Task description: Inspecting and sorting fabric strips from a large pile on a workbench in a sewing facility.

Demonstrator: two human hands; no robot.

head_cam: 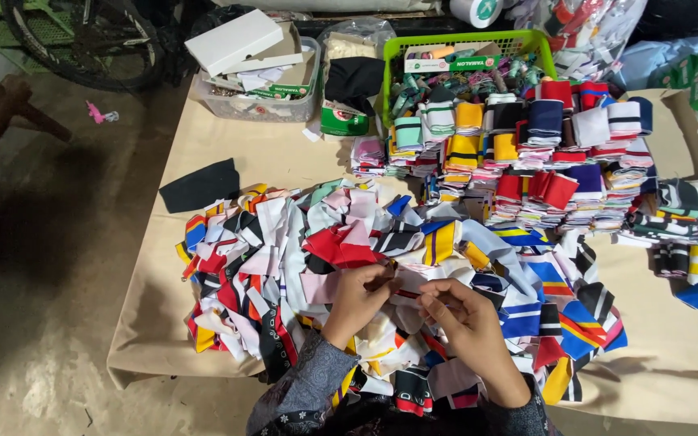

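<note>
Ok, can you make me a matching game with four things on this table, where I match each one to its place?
Things:
1. flat white cardboard box
2. lime green plastic basket
3. plain black fabric piece
4. small white and red striped cloth piece

Places:
A. far side of the table, behind the folded stacks
B. between the left hand and right hand
C. on top of the clear plastic tub
D. alone on the tan table cover, left of the loose pile

Pairs: 1-C, 2-A, 3-D, 4-B

A tan-covered table (pixel 284 157) carries a loose fabric-strip heap (pixel 300 242), folded stacks (pixel 527 153) and a green basket (pixel 466 40).
</note>
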